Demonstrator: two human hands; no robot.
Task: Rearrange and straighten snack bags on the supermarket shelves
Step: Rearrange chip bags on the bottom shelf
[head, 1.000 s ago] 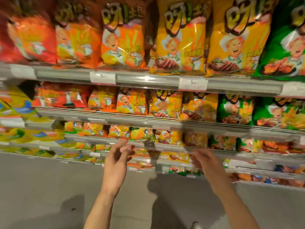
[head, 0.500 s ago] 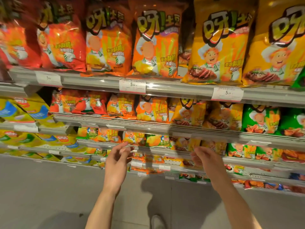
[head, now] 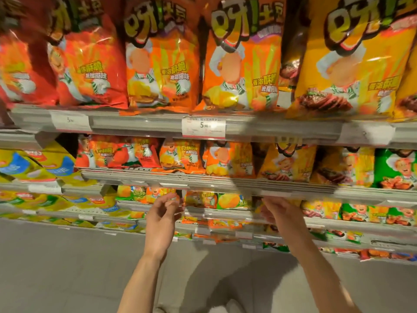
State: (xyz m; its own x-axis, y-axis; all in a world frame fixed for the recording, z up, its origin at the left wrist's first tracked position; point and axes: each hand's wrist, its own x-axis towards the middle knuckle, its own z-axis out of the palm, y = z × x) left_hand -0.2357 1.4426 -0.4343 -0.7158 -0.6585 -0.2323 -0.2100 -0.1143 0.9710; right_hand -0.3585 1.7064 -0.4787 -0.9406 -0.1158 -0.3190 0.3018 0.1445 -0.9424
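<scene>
Supermarket shelving fills our view, tier under tier of snack bags above a grey floor (head: 56, 267). On the top shelf (head: 140, 123) stand large bags: red ones (head: 90, 64) at the left, orange ones (head: 241, 64) in the middle, a yellow one (head: 352, 64) at the right. A price tag (head: 203, 127) reading 5.90 hangs on that shelf's edge. Smaller bags of the same kind (head: 180, 157) line the second shelf, with green bags (head: 394, 168) at its right end and yellow-and-blue bags (head: 33, 166) on the unit to the left. We hold both hands up in front of the third tier. Our left hand (head: 161, 219) has a loose, empty grip, fingers gently curled, just before the small bags (head: 203, 198) there. Our right hand (head: 278, 211) reaches toward the bags below the second shelf; its fingertips are blurred, so we cannot tell whether its grip holds anything.
</scene>
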